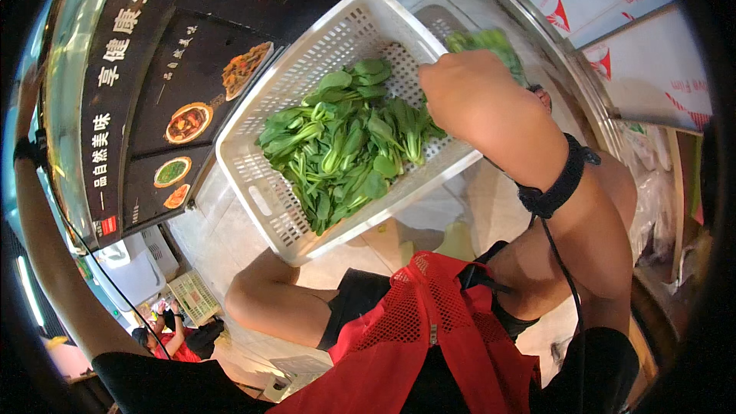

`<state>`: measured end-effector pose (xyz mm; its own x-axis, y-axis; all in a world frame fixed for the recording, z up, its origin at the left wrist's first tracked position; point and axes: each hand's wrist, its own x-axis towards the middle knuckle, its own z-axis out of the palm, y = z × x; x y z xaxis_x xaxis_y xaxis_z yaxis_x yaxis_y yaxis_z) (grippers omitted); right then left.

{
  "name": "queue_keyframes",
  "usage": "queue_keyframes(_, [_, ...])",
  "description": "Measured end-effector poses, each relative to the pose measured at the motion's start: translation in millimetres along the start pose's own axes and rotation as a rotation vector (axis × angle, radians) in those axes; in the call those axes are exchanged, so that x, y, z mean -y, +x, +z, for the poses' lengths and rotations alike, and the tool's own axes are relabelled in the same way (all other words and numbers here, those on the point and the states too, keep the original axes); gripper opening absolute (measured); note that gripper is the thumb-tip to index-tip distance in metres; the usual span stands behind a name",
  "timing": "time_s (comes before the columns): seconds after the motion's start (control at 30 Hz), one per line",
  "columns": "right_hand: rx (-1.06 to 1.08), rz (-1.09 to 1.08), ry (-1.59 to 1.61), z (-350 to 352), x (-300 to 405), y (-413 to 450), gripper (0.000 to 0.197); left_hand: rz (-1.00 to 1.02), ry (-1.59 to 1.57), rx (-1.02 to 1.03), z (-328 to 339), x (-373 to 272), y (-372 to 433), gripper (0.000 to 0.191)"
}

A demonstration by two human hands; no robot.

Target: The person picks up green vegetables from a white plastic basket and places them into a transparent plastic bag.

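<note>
A white perforated plastic basket point(261, 195) stands tilted in the view before me, with loose leafy green vegetables point(345, 144) inside. My right hand point(466, 92) is over the basket's right rim, its back to the camera and its fingers bent down out of sight. What they hold is hidden. Blurred green leaves point(489, 49) show just beyond that hand; whether it touches them is unclear. At the far left, my left hand point(30, 89) is raised beside a glass-fronted counter, dim and cut by the picture's rim, so its grip cannot be made out.
Dark counter panels point(190, 80) with food pictures and writing line the left. Shiny metal edging point(535, 23) and film-covered panels point(638, 69) border the right. Clear plastic bags point(652, 201) lie at right. A person in red point(178, 345) is at lower left near a pale crate point(195, 297).
</note>
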<state>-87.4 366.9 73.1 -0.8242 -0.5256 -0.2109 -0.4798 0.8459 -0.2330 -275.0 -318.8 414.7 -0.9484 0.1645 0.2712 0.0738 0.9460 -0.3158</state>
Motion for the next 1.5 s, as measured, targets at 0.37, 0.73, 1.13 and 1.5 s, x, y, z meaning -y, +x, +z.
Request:
queue_keyframes(0.37, [0.063, 0.066, 0.062, -6.0, 1.5, 6.3, 0.022, -0.113, -0.508, -0.068, 9.1, 81.2, 67.8, 0.036])
queue_keyframes(0.73, [0.123, 0.083, -0.036, 5.0, -5.1, 0.2, 0.03, -0.5, 0.034, -0.939, -43.6, -34.2, 32.7, 0.041])
queue_keyframes(1.13, [0.107, 0.095, 0.032, -17.3, -8.0, 6.4, 0.024, -0.24, -0.606, -0.679, -58.1, -262.9, -151.0, 0.026])
queue_keyframes(1.5, [0.119, 0.088, 0.019, -24.5, -9.6, -11.0, 0.028, -0.389, -1.087, -0.092, 244.8, -559.0, -191.2, 0.018])
